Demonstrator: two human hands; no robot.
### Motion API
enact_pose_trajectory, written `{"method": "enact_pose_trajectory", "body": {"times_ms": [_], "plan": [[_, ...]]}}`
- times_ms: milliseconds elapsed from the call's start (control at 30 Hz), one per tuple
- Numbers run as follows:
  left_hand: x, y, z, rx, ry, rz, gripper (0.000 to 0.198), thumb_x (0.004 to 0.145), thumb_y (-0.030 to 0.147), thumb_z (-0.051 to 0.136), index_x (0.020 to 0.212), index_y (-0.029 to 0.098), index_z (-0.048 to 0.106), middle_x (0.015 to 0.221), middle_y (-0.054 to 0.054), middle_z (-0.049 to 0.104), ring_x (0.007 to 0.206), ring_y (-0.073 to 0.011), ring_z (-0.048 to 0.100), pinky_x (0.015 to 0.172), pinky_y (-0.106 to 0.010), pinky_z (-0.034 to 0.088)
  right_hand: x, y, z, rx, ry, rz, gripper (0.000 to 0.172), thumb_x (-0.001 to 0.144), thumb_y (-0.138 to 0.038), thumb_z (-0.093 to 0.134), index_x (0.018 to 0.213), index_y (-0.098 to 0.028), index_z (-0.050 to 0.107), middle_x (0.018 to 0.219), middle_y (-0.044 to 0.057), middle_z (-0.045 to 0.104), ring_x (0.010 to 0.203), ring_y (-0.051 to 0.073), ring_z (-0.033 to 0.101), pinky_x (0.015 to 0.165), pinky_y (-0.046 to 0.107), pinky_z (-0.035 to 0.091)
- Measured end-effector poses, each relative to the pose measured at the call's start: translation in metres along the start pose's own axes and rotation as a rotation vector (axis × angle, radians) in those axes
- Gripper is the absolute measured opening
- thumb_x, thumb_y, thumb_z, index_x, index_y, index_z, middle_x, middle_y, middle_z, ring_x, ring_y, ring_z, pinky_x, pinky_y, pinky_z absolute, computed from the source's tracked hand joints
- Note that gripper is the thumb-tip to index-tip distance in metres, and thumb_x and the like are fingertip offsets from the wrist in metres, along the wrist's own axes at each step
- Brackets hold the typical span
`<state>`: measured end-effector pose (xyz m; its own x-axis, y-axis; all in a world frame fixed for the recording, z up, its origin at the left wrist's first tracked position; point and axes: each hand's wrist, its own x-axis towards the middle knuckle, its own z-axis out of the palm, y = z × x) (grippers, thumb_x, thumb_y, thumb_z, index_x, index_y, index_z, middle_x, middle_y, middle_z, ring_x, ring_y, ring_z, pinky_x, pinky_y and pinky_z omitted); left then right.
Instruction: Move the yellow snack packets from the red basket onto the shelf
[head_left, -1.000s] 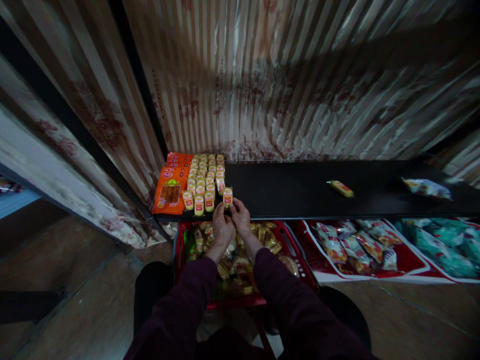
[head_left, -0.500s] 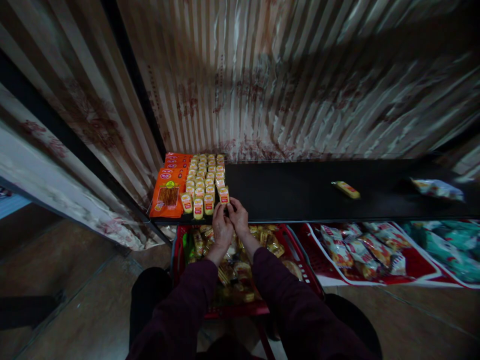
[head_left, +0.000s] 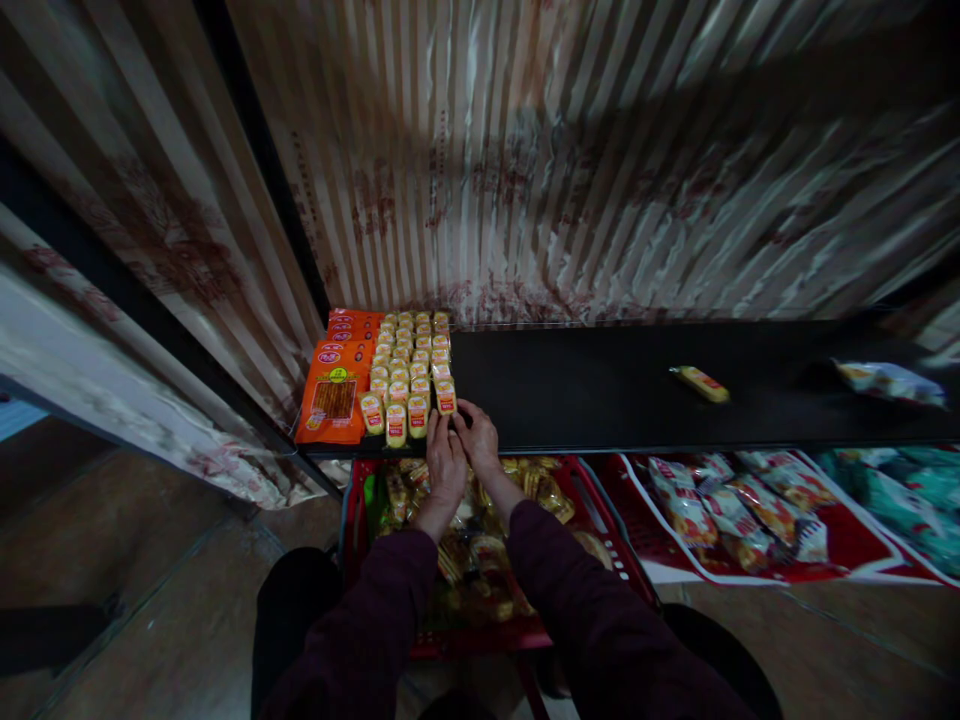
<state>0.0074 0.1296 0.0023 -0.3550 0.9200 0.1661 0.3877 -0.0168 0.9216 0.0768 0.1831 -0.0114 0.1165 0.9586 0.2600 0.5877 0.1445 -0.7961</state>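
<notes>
A small yellow packaged cake [head_left: 446,393] with a red label stands at the front of the rightmost row on the black shelf [head_left: 570,385]. My left hand [head_left: 447,455] has its fingertips closed on its lower left side. My right hand [head_left: 478,437] pinches the same pack from the lower right. Several rows of matching packaged cakes [head_left: 399,365] stand upright just to the left. Beside them, at the shelf's left end, are orange snack bags [head_left: 335,392]. The pack's bottom is partly hidden by my fingers.
Below the shelf edge sits a red basket [head_left: 596,490] full of wrapped snacks. One yellow pack [head_left: 701,383] lies farther right on the shelf, near a white-blue bag [head_left: 889,382]. Another red basket [head_left: 862,545] holds bags. A black post [head_left: 262,150] and striped curtain [head_left: 525,180] stand behind.
The view has shifted slightly. Both hands stay at the front pack of the right row, which stands nearly the same; little else differs.
</notes>
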Motion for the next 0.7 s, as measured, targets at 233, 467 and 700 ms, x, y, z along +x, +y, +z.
{"method": "enact_pose_trajectory", "body": {"times_ms": [233,467,700], "plan": [[-0.005,-0.006,0.007,0.014,-0.003,0.035,0.047,0.09,0.024,0.031,0.129,0.006,0.05,0.146,-0.017,0.038,0.137,-0.0201,0.034,0.116,-0.035,0.023,0.005,0.007,0.001,0.122,-0.026,0.031,0.032,0.08,-0.03,0.055,0.106,-0.016,0.066,0.109,0.011,0.068,0.097,0.022,0.062,0.091,0.038,0.048],[-0.011,-0.008,0.007,0.005,-0.039,0.079,0.05,0.087,0.017,0.033,0.135,0.009,0.045,0.15,-0.015,0.032,0.14,-0.0195,0.028,0.117,-0.035,0.022,0.01,0.009,0.003,0.219,0.007,0.062,0.031,0.08,-0.032,0.054,0.105,-0.019,0.066,0.106,0.007,0.069,0.095,0.02,0.063,0.092,0.037,0.049],[-0.006,-0.013,0.005,-0.021,-0.066,0.138,0.059,0.078,0.009,0.04,0.137,0.012,0.044,0.149,-0.013,0.035,0.142,-0.0205,0.023,0.118,-0.038,0.02,0.017,0.003,0.001,0.185,0.045,0.041,0.037,0.085,-0.038,0.045,0.109,-0.017,0.065,0.111,0.01,0.067,0.102,0.021,0.06,0.097,0.037,0.044]]}}
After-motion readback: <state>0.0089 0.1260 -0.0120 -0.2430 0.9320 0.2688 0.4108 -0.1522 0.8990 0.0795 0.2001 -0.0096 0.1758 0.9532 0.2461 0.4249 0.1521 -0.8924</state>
